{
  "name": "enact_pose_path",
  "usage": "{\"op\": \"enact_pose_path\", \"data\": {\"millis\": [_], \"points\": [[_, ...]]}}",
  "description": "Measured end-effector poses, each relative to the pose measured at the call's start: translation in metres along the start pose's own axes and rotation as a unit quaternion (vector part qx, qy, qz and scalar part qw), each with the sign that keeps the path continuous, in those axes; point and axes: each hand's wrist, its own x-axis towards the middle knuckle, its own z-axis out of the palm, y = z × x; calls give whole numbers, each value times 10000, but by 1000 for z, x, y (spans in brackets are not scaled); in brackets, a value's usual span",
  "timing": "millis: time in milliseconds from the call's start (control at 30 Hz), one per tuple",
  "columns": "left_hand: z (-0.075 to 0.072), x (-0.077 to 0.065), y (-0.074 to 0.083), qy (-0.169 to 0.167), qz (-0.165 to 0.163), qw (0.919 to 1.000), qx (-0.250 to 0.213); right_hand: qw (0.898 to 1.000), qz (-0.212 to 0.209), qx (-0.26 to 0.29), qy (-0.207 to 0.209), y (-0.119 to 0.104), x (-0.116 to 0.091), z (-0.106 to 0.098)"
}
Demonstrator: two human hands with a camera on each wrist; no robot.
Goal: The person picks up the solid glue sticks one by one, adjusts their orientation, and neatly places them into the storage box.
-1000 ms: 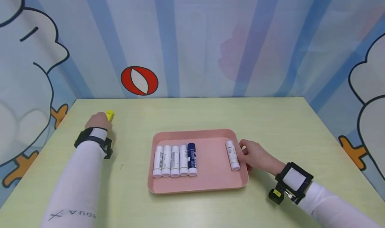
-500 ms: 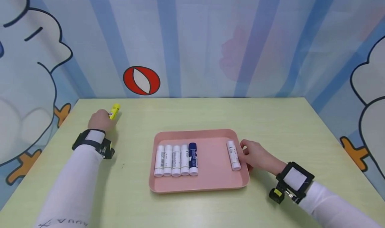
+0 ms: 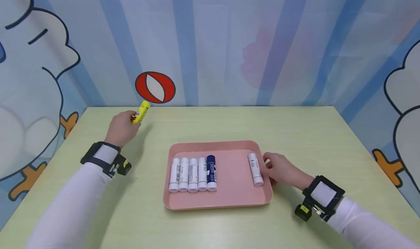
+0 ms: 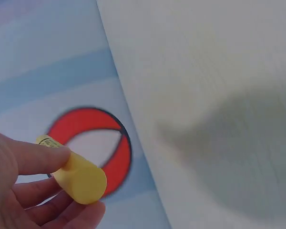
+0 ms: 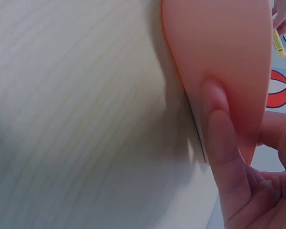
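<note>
My left hand [image 3: 120, 128] holds a yellow glue stick [image 3: 142, 111] up above the far left of the table. In the left wrist view, thumb and fingers pinch this yellow stick, its round end towards the camera. A pink tray [image 3: 233, 185] lies in the middle of the table. My right hand [image 3: 283, 171] grips its right edge, thumb on the outer wall in the right wrist view. Inside, several white glue sticks [image 3: 183, 174] and a dark blue one [image 3: 211, 172] form a row at left. Another white glue stick [image 3: 255, 169] lies slightly tilted near the right wall.
The pale wooden table [image 3: 210, 229] ends at the back against a blue striped backdrop [image 3: 216, 45] with a printed red and white ball [image 3: 155, 87]. Bare table surface lies between the left arm and the tray.
My left hand has lifted the yellow glue stick off the far left of the table and carried it rightwards. The right hand stays at the tray's edge; the tray's contents look the same.
</note>
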Motion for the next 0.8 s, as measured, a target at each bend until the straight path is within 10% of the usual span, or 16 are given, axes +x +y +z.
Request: {"op": "enact_pose_path", "data": {"millis": [433,800], "points": [[17,-34,77,-631,1074,9922,-84,9996,66,-24,-256,-2,1,-13],[33,-61,114,-1115,1902,9753,129,9916,-665,-981,526,-41,-2,-40]]}}
